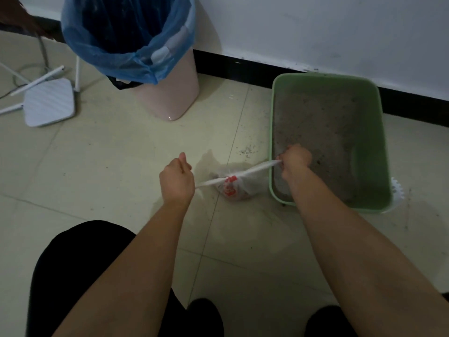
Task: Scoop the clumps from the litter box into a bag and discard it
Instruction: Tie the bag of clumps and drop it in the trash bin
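Your left hand (176, 178) is curled round one twisted end of the plastic bag (234, 189), and its thumb pokes up. Your right hand (295, 160) is a tight fist round the other end. Both ends are pulled out straight. One runs toward 8 o'clock from the bag and the other toward 2 o'clock.

The bag sits on the floor tiles (121, 154) between your hands, near the middle of the view. It is see-through with red print, and something dark is inside it.

The green litter box (271, 132) is just beside the bag, at 3 o'clock from it, with its far side close to the wall (315, 27). Grey litter lies in it. Your right fist hangs over its near left corner and hides the litter there. A white toothed thing (397, 188) peeks out past the box's right edge, but too little shows to tell what it is.

The pink bin (170, 93) with a blue liner (109, 45) stands at 11 o'clock from the bag, well apart, and its top is open. Small dark grains (246, 150) dot the tiles at 12 o'clock from the bag. A white router (48, 103) lies at 10 o'clock, left of the bin. Your black-clad knee (73, 263) is at 7 o'clock.
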